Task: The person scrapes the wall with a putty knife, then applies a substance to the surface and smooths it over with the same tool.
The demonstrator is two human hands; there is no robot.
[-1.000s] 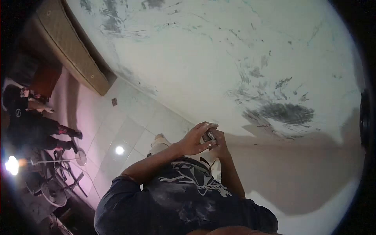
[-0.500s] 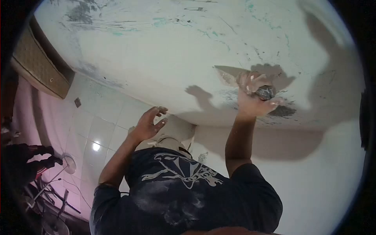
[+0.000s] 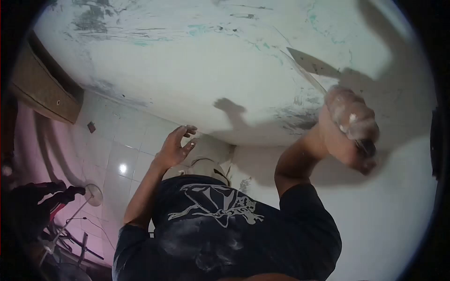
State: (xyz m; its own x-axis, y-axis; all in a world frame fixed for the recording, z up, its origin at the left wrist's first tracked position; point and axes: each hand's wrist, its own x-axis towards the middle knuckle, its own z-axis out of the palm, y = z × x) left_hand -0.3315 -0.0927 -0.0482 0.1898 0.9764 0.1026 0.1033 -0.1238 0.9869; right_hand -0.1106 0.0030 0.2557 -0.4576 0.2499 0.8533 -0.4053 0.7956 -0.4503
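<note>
My right hand (image 3: 350, 124) is wrapped round the dark handle (image 3: 366, 147) of a putty knife, its fingers smeared with white. The knife's blade (image 3: 309, 77) points up and to the left, seen almost edge-on, close to the scuffed white wall (image 3: 187, 75). Beside it, a dark pointed shadow falls on the plaster. My left hand (image 3: 176, 147) hangs in front of my body with fingers loosely bent and apart, holding nothing; white specks mark its fingertips.
A brown mattress-like block (image 3: 44, 89) leans at the upper left. Below it, tiled floor (image 3: 124, 150) runs along the wall's foot. A pole with a round base (image 3: 93, 194) and a cable lie at lower left, near dark clothing with red stripes (image 3: 56, 206).
My right hand has moved right and away from the wall with the putty knife, turning so the blade shows edge-on. My left hand has stayed almost in place.
</note>
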